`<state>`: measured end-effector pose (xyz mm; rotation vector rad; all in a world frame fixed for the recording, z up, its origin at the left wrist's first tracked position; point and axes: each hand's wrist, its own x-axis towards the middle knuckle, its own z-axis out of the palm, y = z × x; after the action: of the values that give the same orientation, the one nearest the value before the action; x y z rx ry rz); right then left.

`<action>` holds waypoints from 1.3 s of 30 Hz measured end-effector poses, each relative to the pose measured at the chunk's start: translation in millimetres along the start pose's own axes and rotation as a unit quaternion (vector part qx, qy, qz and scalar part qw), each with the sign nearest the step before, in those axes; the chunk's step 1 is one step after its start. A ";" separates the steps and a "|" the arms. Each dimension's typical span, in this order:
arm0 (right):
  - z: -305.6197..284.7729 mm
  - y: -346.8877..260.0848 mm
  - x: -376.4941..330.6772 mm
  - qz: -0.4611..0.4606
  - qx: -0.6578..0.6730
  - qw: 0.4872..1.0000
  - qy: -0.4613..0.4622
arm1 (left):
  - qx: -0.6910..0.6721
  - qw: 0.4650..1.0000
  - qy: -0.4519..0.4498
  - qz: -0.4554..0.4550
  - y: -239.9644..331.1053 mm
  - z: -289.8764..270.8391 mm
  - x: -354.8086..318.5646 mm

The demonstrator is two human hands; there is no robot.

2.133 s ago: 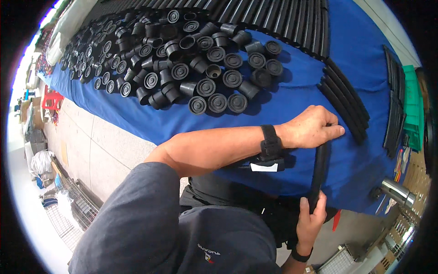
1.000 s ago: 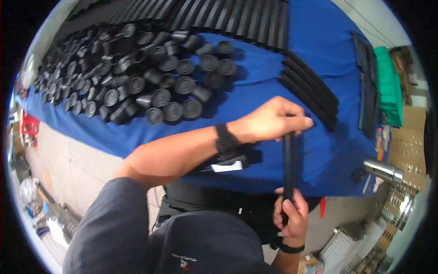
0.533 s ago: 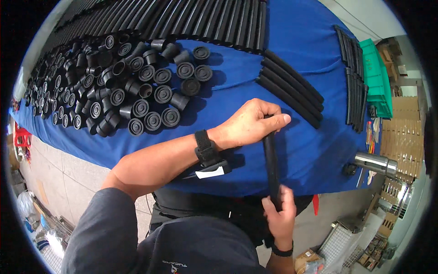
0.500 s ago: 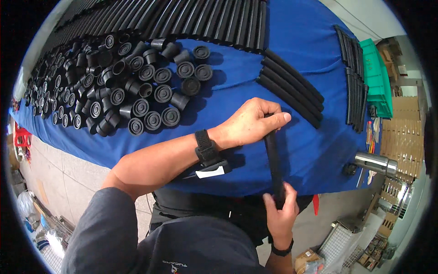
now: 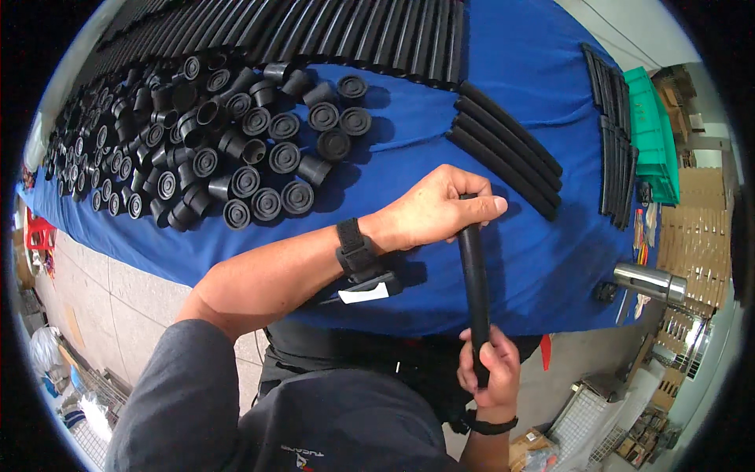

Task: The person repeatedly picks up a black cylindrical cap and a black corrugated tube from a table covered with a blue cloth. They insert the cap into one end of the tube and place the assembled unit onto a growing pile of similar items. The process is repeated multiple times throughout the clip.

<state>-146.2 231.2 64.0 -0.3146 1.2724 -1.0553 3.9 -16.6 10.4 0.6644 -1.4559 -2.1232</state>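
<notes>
Right hand (image 5: 499, 374) is showing a shift since the earlier frame: its thumb is now lying along the black tube (image 5: 475, 275) at 4 o'clock. It is gripping the lower end; the left hand (image 5: 439, 208) is clenching the upper end. Handling appears unfinished. Four short tubes (image 5: 503, 169) are lying apart at 2 o'clock; loose caps (image 5: 206, 161) at 10 and tube rows (image 5: 350, 35) towards 12 are suggesting much is left.

hands (image 5: 442, 206) cover parts of the black tube (image 5: 476, 283); the top edge cuts off the tube row (image 5: 385, 39).
</notes>
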 end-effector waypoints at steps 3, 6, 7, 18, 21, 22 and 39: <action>14.1 11.7 4.7 -0.112 -0.248 0.956 0.108 | 0.009 1.000 0.007 0.023 -6.8 1.7 2.8; 10.4 17.5 9.3 -0.181 -0.394 0.888 0.152 | 0.034 0.999 0.010 0.018 -2.9 2.9 1.7; 8.3 12.9 6.2 -0.105 -0.303 0.937 0.136 | 0.040 0.999 0.007 0.008 -0.7 2.5 0.8; 7.6 4.1 2.7 -0.010 -0.198 0.972 0.126 | -0.005 1.000 -0.010 0.019 -6.6 2.0 1.8; 3.9 2.1 1.9 -0.002 -0.053 0.997 0.054 | -0.017 0.999 -0.024 0.012 -4.1 1.6 1.0; 3.4 3.6 1.1 -0.020 -0.063 0.996 0.055 | -0.009 1.000 -0.025 0.014 -3.6 1.7 1.9; 5.4 -1.4 0.9 0.015 -0.040 0.998 0.045 | -0.020 0.999 -0.034 0.005 -7.3 1.3 0.8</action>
<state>-142.2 227.9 66.2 -0.3102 1.3978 -1.0037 1.7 -13.9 3.9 0.5733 -1.4463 -2.1803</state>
